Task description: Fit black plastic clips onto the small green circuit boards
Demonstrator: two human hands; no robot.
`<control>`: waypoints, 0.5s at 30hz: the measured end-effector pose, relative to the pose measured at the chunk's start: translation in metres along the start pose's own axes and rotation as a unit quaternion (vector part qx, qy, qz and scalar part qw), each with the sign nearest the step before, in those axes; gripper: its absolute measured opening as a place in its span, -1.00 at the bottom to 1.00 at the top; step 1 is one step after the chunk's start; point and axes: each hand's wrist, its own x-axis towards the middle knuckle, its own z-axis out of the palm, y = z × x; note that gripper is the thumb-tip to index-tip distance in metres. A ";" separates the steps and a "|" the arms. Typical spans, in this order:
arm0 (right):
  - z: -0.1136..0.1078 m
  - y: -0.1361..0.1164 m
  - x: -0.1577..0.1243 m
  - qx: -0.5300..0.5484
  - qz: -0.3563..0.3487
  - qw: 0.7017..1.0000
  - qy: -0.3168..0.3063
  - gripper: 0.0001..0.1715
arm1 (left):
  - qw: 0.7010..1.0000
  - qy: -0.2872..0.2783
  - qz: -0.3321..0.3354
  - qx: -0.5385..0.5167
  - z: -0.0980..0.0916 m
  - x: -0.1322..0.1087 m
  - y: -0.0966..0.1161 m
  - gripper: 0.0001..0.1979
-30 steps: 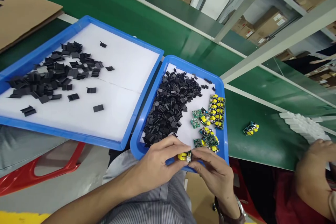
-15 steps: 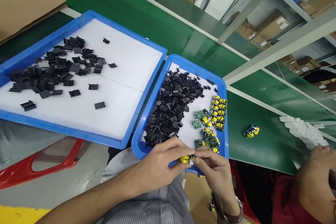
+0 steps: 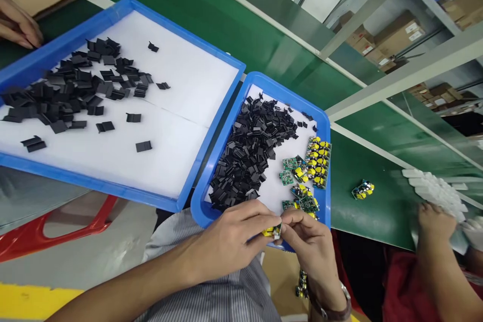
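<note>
My left hand (image 3: 241, 234) pinches a small circuit board (image 3: 268, 231) with yellow components, held over the near edge of the smaller blue tray (image 3: 203, 211). My right hand (image 3: 307, 236) is closed at the board's right end, thumb and fingertips pressed together on it. Whether a smaller part sits between those fingertips is hidden. Just beyond my hands, several more circuit boards (image 3: 305, 201) lie loose in the tray, and others stand in tight rows (image 3: 319, 161) along its right side. Folded black plastic pieces (image 3: 249, 151) are heaped on the tray's left.
A larger blue tray (image 3: 166, 204) with scattered black pieces (image 3: 71, 85) stands at the left. One circuit board (image 3: 363, 189) lies on the green table (image 3: 381, 216). Other people's hands (image 3: 435, 221) (image 3: 18, 22) are at right and far left, the right one beside white blocks (image 3: 437, 193).
My hands stay together at the board, which has tilted slightly. Another person's hand has appeared at the far left; the co-worker's arm at right has shifted. The view has moved a little.
</note>
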 end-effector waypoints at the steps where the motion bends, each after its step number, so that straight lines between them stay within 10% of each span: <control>1: 0.000 -0.002 0.000 -0.001 0.003 1.000 -0.004 -0.97 | 1.000 0.001 0.001 0.004 0.000 0.000 0.000 -0.66; 15: -0.004 0.004 0.005 0.117 0.035 0.992 -0.029 -0.88 | 0.999 0.013 -0.036 -0.021 0.001 0.004 -0.001 -0.67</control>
